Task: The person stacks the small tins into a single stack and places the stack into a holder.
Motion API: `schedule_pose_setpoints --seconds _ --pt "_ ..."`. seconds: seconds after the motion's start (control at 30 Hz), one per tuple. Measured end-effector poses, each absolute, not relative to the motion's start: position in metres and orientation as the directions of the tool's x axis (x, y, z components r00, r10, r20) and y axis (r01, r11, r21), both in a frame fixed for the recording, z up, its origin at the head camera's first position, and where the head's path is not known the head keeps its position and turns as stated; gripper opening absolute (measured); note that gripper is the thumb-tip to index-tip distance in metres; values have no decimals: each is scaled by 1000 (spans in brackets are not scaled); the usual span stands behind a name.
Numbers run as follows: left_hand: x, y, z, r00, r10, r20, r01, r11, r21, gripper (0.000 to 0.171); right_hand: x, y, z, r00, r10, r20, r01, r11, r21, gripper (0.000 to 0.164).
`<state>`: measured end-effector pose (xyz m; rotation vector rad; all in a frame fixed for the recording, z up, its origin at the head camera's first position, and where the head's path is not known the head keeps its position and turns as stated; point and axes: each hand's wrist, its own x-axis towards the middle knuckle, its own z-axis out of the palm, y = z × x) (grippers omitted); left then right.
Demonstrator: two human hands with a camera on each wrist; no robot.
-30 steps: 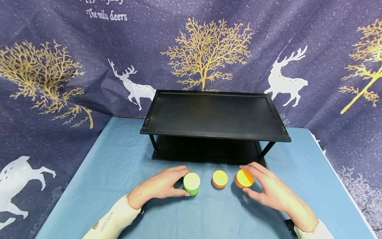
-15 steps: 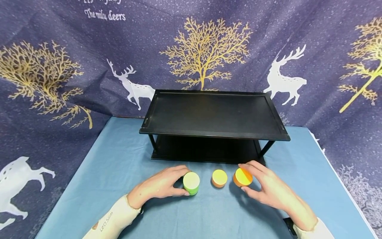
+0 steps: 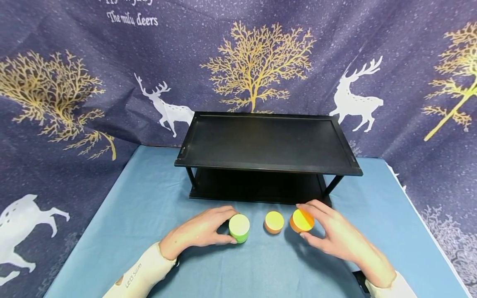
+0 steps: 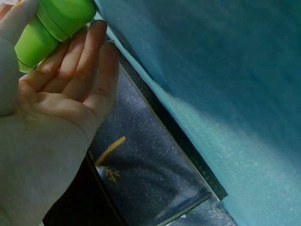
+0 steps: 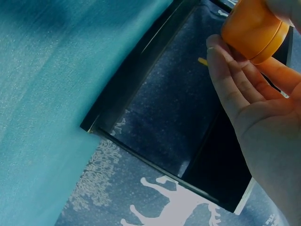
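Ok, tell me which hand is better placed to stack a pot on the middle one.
Right, most likely. The right hand holds an orange pot just beside the middle pot. The left hand holds the green stack, across a wider gap.

the blue cloth-covered tabletop (image 3: 268,269) carries a black two-tier rack (image 3: 266,142) and, just in front, a yellow-topped orange container (image 3: 273,223).

From the head we are looking forward and down, farther off, at the black shelf (image 3: 261,142). From the wrists we are peering, close and tilted, along the left hand (image 4: 59,108) and right hand (image 5: 265,110), sharing with the head view the green object (image 4: 66,16) and gripped orange object (image 5: 254,30) respectively.
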<state>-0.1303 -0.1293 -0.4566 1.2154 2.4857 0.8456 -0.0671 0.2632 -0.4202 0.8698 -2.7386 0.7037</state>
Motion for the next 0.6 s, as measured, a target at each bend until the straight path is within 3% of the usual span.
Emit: schedule_pose_setpoints --seconds 0.6 --pt "-129 -129 -457 -630 776 27 633 493 596 52 -68 256 -419 -803 -511 305 -595 714 -369 70"
